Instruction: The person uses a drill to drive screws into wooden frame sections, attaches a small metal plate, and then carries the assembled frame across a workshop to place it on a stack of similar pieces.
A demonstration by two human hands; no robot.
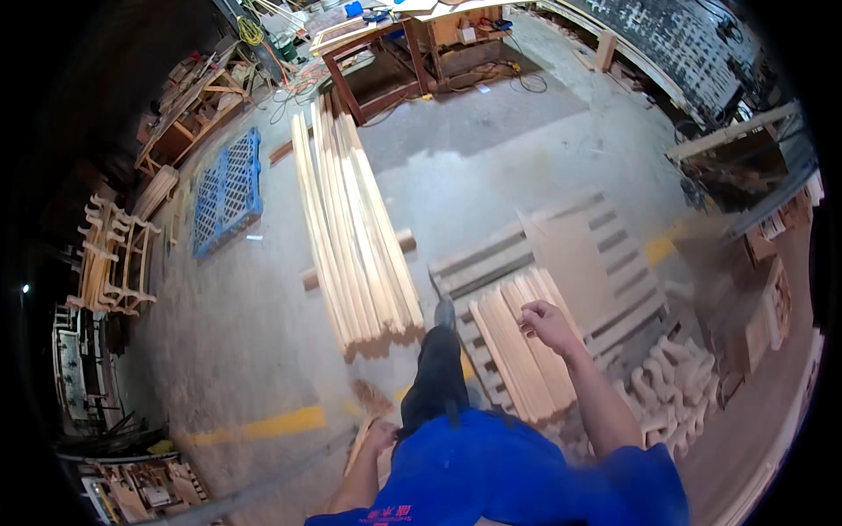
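My right hand (547,323) hovers over a stack of short pale planks (517,351) lying on a wooden pallet (614,263). Its fingers are loosely curled with nothing in them, and whether they touch the planks I cannot tell. My left hand (379,436) hangs low by my hip, closed on a thin wooden slat (361,451) that is blurred. My black trouser leg and shoe (436,368) step forward between the two wood piles.
A long bundle of pale boards (351,228) lies on the concrete floor ahead-left. A blue plastic pallet (228,188) and curved wooden frames (114,254) sit at the left. Shaped wooden parts (671,386) are heaped at the right. A workbench (412,44) stands far ahead.
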